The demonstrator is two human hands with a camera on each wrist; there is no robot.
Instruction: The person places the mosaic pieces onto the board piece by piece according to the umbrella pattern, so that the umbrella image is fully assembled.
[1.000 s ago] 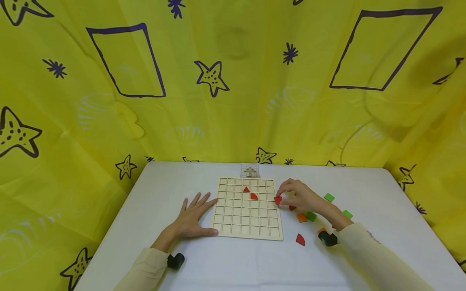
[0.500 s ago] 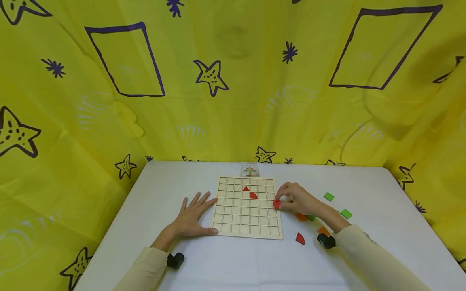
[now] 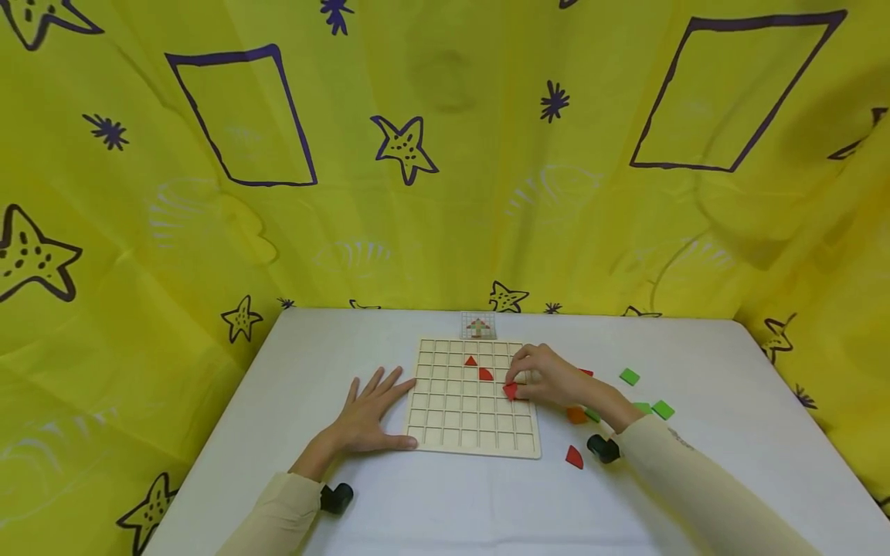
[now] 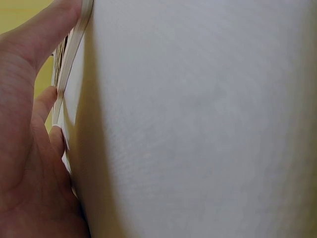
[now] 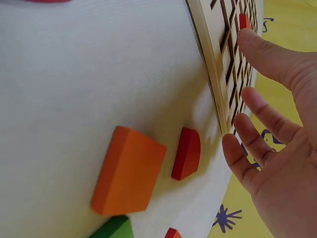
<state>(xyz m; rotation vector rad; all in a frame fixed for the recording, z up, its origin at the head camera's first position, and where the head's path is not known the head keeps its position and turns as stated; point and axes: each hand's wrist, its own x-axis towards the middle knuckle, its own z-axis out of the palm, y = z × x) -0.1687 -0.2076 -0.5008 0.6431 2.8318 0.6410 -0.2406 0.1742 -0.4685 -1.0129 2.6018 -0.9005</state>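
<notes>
A wooden grid board [image 3: 461, 421] lies on the white table. My left hand [image 3: 364, 421] rests at its left side with fingers spread, thumb and index fingertip at the board's edge. Over the board's right columns, my right hand [image 3: 545, 376] pinches a small red piece [image 3: 511, 391] between thumb and fingers; the piece's full outline is partly covered. In the right wrist view the red piece [image 5: 244, 21] shows just past the thumb tip. Two red pieces sit in the upper grid: a triangle [image 3: 470, 361] and a quarter circle [image 3: 485, 374].
A small pattern card [image 3: 478, 325] lies behind the board. Right of the board are an orange block [image 3: 576, 415], a red quarter circle [image 3: 573, 457] and several green squares, one green square [image 3: 629, 377] farther back. A yellow patterned curtain [image 3: 445, 232] surrounds the table.
My right hand has moved left with the red piece, from beside the board's right edge to over its right columns. My left hand has stayed in place.
</notes>
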